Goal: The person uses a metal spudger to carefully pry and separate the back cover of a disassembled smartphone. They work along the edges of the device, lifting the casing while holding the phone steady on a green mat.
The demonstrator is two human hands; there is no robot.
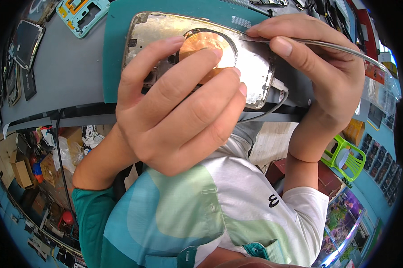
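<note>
An opened phone [255, 87] lies with its silvery inner side up over a green mat [113, 58]. A round copper-coloured coil [206, 42] with a dark ring sits in its middle. My left hand [179, 107] is curled over the phone, fingertips on and around the coil; its thumb is hidden. Between the thumb and fingers of my right hand [317, 58] is a slim metal pry tool [315, 42], its flat tip touching or just above the phone beside the coil. A white cable plug [279, 85] meets the phone's right end.
The grey bench [72, 67] ends just below my hands. A teal phone frame [83, 15] and a dark phone screen [27, 42] lie to the left. The white cable [268, 111] trails past the bench edge. A green plastic chair [348, 158] stands lower right.
</note>
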